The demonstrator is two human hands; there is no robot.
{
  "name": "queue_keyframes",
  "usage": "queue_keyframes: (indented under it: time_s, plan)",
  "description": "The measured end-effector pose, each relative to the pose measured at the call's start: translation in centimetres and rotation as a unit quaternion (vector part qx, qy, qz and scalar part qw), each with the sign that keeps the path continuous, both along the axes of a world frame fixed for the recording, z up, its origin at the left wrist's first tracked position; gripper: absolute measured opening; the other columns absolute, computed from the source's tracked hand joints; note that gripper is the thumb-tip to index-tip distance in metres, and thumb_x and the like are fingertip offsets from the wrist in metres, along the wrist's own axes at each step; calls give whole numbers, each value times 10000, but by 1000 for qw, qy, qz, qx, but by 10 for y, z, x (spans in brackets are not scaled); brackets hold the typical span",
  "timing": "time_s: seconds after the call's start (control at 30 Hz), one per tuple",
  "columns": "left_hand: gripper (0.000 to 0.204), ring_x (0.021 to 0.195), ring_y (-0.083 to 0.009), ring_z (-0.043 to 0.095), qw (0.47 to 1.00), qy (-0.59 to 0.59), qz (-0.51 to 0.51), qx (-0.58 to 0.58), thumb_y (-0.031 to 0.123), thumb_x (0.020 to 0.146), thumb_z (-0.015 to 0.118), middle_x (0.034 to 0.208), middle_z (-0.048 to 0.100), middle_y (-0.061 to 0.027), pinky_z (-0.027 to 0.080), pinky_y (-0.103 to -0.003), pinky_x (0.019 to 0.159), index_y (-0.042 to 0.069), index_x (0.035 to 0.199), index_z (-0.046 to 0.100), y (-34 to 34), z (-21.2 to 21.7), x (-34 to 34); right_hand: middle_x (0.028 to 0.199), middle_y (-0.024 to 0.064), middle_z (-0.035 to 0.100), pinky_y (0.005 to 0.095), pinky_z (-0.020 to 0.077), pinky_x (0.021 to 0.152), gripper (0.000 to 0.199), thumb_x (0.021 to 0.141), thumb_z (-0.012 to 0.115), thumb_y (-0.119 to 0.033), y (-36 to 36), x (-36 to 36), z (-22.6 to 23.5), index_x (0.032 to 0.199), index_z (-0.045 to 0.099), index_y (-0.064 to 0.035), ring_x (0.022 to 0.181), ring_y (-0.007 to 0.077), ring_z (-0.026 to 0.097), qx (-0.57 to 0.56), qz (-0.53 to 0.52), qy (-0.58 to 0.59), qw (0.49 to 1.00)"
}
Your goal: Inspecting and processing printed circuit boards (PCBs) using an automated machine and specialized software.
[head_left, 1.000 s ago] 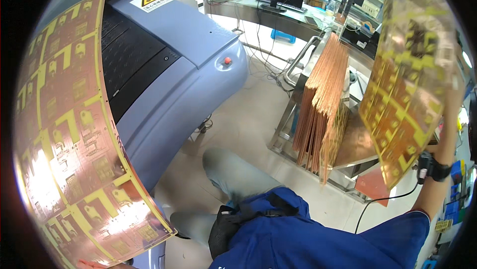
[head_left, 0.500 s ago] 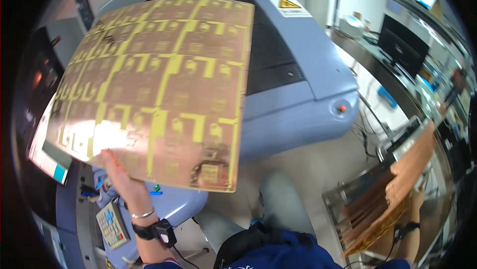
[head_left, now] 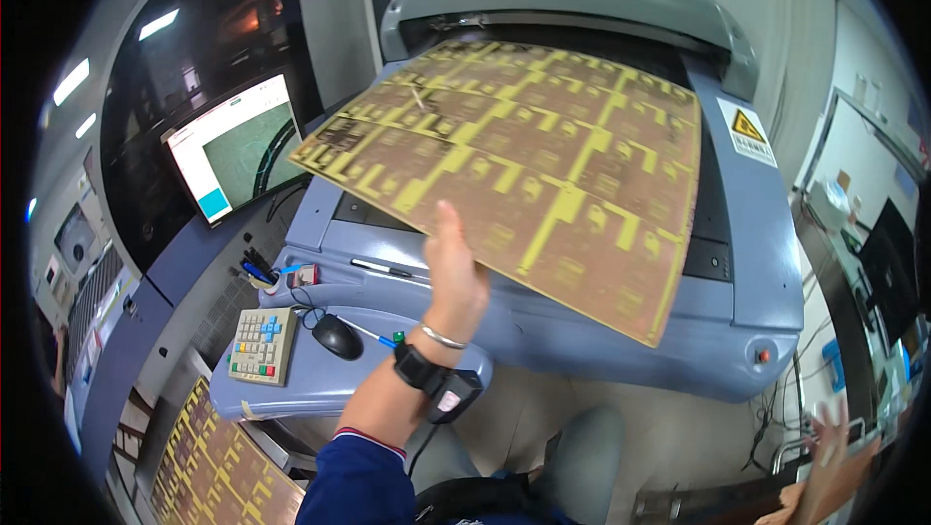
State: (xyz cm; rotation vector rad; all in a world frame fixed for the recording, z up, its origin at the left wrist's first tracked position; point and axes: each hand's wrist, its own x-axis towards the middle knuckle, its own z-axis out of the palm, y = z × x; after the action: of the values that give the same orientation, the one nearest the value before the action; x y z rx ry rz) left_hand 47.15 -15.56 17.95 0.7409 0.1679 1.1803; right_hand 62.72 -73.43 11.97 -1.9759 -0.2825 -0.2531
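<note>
Likely a loading step: left hand (head_left: 456, 278) pinching the circuit-board panel's (head_left: 543, 161) near edge over the blue-grey machine (head_left: 752, 263), blurred right hand (head_left: 827, 440) spread; next calls for level, two-handed support.

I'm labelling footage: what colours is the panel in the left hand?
The panel is coppery brown with yellow patterning; head view.

From the left hand (head_left: 456, 278) outward, I see a copper-brown panel (head_left: 543, 166) patterned with yellow bars and blocks; beyond, a lilac-blue machine (head_left: 621, 336). Left of the hand, I make out a black mouse (head_left: 337, 338) and a beige keypad (head_left: 262, 346) with blue, red and green keys.
</note>
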Motion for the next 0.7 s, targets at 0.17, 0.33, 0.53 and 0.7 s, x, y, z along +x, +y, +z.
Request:
queue_keyframes:
  time_s: [0.17,0.33,0.53,0.7]
  plan:
    - [361,970,-177,597,997,-17,-33,-63,291,988,427,1095,585,-103,508,-322,828,-27,1145,493,-5,-14,32,1259,226,514,356,524,822,598,960,434,-355,225,-14,23,1425,257,-22,1054,278,593,218,354,172,893]
    - [409,961,-170,598,994,54,-38,-84,332,976,449,1087,585,-106,522,-316,795,-46,1129,486,1,-33,60,1253,196,528,355,506,878,458,972,427,-204,335,10,46,1373,344,0,1067,252,589,378,424,297,767]
    - [659,1044,-302,592,879,258,-366,161,542,936,394,1229,541,-189,516,-414,847,-23,1269,459,26,-23,62,1128,138,600,318,508,867,335,925,479,-96,361,130,35,1219,510,60,1016,210,602,390,293,140,862]
    - [267,698,-270,641,740,306,289,524,252,872,576,766,671,-113,505,-356,617,15,821,687,106,-20,33,1110,139,609,310,502,867,319,906,494,-65,350,231,40,1189,532,77,996,209,607,378,259,110,882]
